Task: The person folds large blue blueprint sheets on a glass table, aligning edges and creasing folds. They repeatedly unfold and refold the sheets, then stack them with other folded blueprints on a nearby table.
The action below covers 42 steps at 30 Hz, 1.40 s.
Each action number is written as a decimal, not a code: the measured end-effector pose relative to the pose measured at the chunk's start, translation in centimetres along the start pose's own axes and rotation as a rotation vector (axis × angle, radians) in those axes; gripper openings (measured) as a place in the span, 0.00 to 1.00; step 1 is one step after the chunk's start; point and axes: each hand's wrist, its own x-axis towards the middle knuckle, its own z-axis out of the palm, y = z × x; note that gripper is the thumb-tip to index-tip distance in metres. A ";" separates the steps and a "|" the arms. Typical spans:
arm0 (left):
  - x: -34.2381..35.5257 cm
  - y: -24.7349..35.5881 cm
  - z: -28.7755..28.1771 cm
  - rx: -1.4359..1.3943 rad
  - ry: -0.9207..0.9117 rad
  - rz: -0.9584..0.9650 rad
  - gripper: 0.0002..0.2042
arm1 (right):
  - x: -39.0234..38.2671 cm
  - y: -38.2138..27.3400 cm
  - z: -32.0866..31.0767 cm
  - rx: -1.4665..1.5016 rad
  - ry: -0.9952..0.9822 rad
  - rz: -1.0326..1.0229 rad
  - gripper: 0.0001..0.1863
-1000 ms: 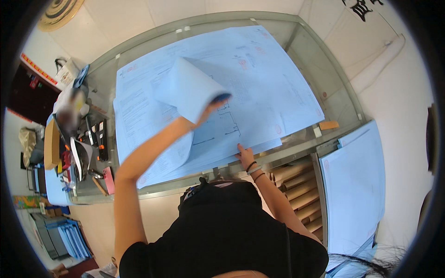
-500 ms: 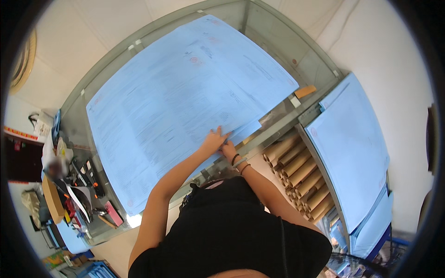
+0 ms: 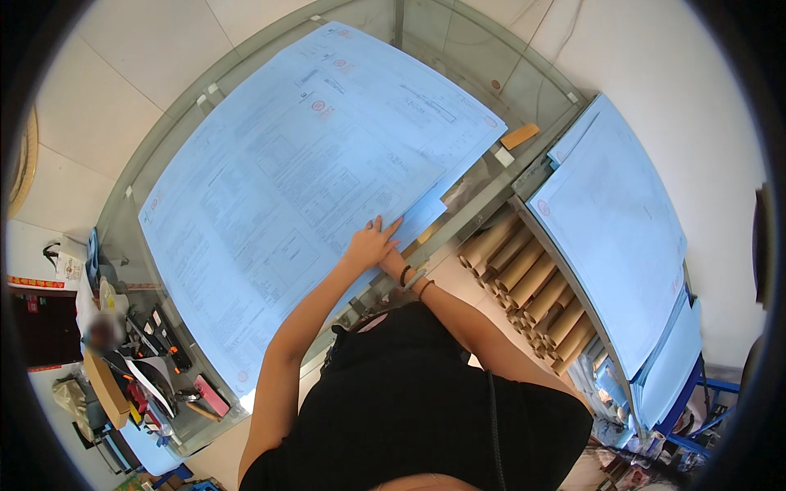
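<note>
You have laid the large sky-blue printed paper sheet [image 3: 270, 188] down flat: a second ago your left hand held part of it in a curl, and now it covers the line drawing that showed beneath, so the pile under your fingers reads as closed over. Your left hand [image 3: 370, 245] rests on the sheet near its close edge, fingers extended and somewhat spread, pressing rather than pinching as far as can be seen. Your right hand [image 3: 395, 262] sits against it at that edge, its fingertips mostly hidden, so I cannot tell whether they grip the paper. Just right of your fingers, the corner of a lower blue sheet [image 3: 426, 214] pokes out; beyond the fingertips, the pile spreads across the grey-framed glass table [image 3: 442, 45]. For containers, look right of your fingers and below the tabletop: a grey metal-edged open bay [image 3: 536, 222] holds stacked brown cardboard tubes [image 3: 524, 282], their round ends facing your side. Farther right, a leaning stack of blue sheets [image 3: 614, 221] stands beside it. Well left of your fingers, past the pink rectangular phone-like case [image 3: 211, 395], lies a long brown cardboard box [image 3: 106, 389]; its contents are not readable.
</note>
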 end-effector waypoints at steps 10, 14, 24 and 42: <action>-4.3 -1.3 -1.4 -0.259 0.033 -0.234 0.40 | -1.1 -3.7 -9.9 -0.236 0.338 0.215 0.44; -7.6 0.4 -3.4 -0.263 -0.065 -0.288 0.42 | -0.9 -1.4 -10.5 -0.573 0.412 0.471 0.50; -7.7 1.8 -3.3 -0.233 -0.036 -0.373 0.45 | -0.3 -1.4 -9.2 -0.598 0.327 0.578 0.47; -5.5 0.1 -1.7 -0.358 0.201 -0.283 0.37 | 1.5 -3.7 -10.1 0.611 0.336 0.613 0.19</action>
